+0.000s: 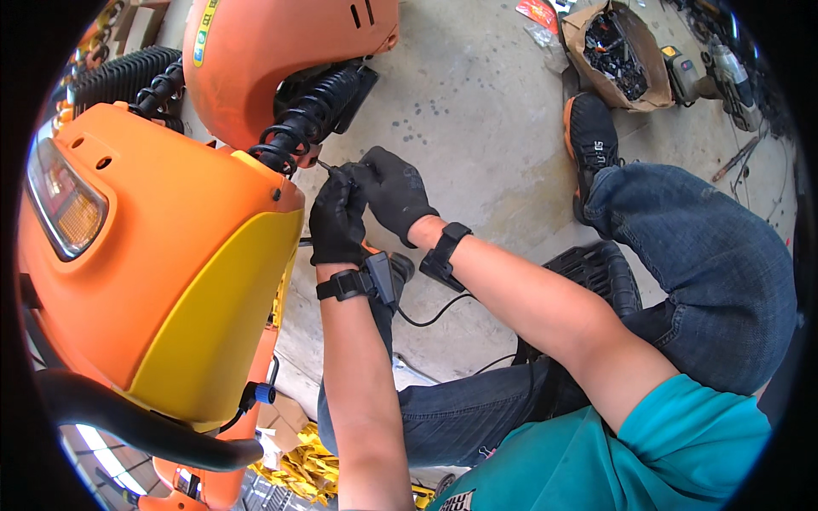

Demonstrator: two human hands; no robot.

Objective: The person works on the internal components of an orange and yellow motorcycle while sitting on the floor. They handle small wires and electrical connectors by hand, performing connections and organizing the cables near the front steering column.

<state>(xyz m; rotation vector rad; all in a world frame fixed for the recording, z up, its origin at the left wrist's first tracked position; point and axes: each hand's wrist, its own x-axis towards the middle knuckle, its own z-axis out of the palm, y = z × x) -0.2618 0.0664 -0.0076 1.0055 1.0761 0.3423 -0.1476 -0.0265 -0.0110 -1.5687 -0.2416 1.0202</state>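
My left hand, in a black glove, is closed with its fingertips pinched together near the lower end of a black coil-spring shock absorber. Against its fingers, my right hand, gloved alike, is closed too. A thin dark piece sticks out from the fingertips toward the shock's end; its kind is too small to tell, and I cannot tell which hand grips it. The shock runs between an orange fender and an orange vehicle body with a yellow side panel.
A black handlebar-like tube and an amber-and-clear lamp are at the left. At the far right stand a brown paper bag of small black parts and a cordless power tool. A cable crosses the floor beside a black slatted seat and my legs.
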